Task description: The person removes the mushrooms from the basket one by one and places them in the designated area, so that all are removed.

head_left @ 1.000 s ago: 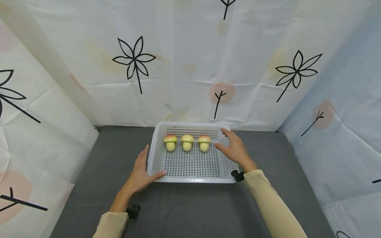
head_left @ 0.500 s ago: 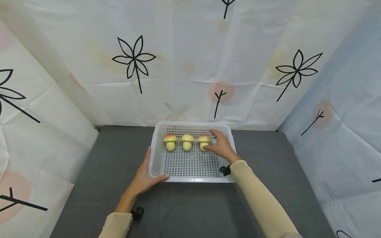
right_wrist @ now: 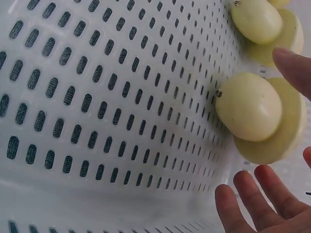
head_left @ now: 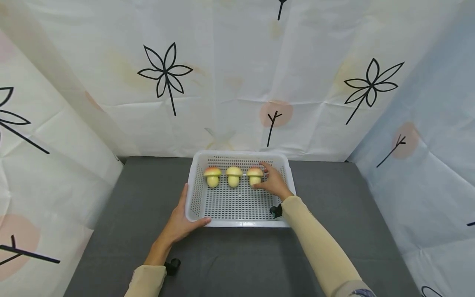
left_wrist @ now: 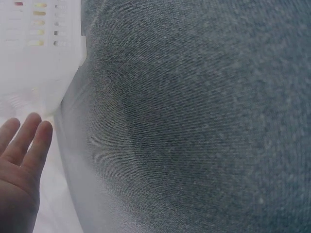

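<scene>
We are looking down at a white perforated basket (head_left: pixel 240 204) sitting on a dark grey surface (head_left: pixel 130 206), near the back edge where patterned sheets (head_left: pixel 222 74) are hanging as walls. Three toy mushrooms are standing in a row along the far side of the basket: a left mushroom (head_left: pixel 212 177), a middle mushroom (head_left: pixel 233 176) and a right mushroom (head_left: pixel 255 176), each with a yellow stem and a cap tinged red. Our right hand (head_left: pixel 272 181) is reaching inside the basket, fingers spread and lightly bent around the right mushroom; the thumb is lying just beside its stem and a fingertip is hovering at its cap, but we cannot tell whether the hand is actually touching it, and it is not gripping anything. In the right wrist view the same mushroom (right_wrist: pixel 257 116) is sitting between the fingertips (right_wrist: pixel 257 199) below and another fingertip above, with a small gap showing. Our left hand (head_left: pixel 179 220) is resting open against the basket's near left corner, thumb along the front rim, fingers straight along the side wall. Both forearms are wearing pale tan sleeves (head_left: pixel 319 251).
</scene>
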The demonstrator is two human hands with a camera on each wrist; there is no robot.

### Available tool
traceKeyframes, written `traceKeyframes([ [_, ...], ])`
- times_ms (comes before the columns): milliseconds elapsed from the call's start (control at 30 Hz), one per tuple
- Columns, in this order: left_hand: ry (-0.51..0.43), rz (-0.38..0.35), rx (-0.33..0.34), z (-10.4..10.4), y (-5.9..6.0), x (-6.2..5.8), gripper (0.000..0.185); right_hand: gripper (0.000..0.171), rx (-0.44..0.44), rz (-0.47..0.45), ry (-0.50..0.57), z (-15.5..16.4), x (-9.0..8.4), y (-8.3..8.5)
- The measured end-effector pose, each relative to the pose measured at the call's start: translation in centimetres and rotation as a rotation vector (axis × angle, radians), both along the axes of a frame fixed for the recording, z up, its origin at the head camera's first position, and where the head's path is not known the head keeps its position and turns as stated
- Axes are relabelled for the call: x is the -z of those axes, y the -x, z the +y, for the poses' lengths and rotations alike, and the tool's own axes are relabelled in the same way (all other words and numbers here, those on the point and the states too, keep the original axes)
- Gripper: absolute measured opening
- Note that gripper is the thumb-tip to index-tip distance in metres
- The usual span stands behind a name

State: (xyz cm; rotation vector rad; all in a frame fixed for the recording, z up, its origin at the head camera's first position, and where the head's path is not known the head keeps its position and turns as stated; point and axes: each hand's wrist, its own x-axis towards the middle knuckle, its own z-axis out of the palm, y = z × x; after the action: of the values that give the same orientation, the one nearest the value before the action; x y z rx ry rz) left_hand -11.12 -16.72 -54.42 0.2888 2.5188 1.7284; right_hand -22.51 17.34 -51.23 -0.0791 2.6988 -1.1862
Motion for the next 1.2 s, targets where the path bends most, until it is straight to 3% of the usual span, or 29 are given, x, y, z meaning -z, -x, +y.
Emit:
traceKeyframes([
  [233, 0.007, -0.012, -0.012, -0.1, -0.1, 0.0, 0.136, 0.100, -0.002, -0.034, 0.013, -0.4, 0.9, 0.4],
  [733, -0.001, -0.020, -0.026, -0.2, 0.0, 0.2, 0.133, 0.095, -0.001, -0.006, -0.037, -0.8, 1.7, 0.8],
  [767, 0.001, -0.024, -0.023, -0.1, -0.2, -0.4, 0.133, 0.095, 0.001, -0.001, -0.037, -0.9, 1.7, 0.8],
  [900, -0.001, -0.019, -0.020, 0.0, -0.3, -0.4, 0.133, 0.096, 0.014, 0.011, -0.036, -0.9, 1.8, 0.8],
  [967, -0.004, -0.028, -0.021, 0.1, -0.2, -0.4, 0.133, 0.096, 0.018, 0.016, -0.034, -1.0, 1.9, 0.8],
  [1000, -0.009, -0.025, -0.024, 0.0, -0.1, 0.2, 0.134, 0.095, 0.016, 0.020, -0.037, -1.0, 1.9, 0.8],
  [1200, -0.036, -0.036, -0.027, -0.1, -0.2, 0.1, 0.133, 0.093, -0.006, 0.033, -0.034, -1.1, 1.9, 0.9],
])
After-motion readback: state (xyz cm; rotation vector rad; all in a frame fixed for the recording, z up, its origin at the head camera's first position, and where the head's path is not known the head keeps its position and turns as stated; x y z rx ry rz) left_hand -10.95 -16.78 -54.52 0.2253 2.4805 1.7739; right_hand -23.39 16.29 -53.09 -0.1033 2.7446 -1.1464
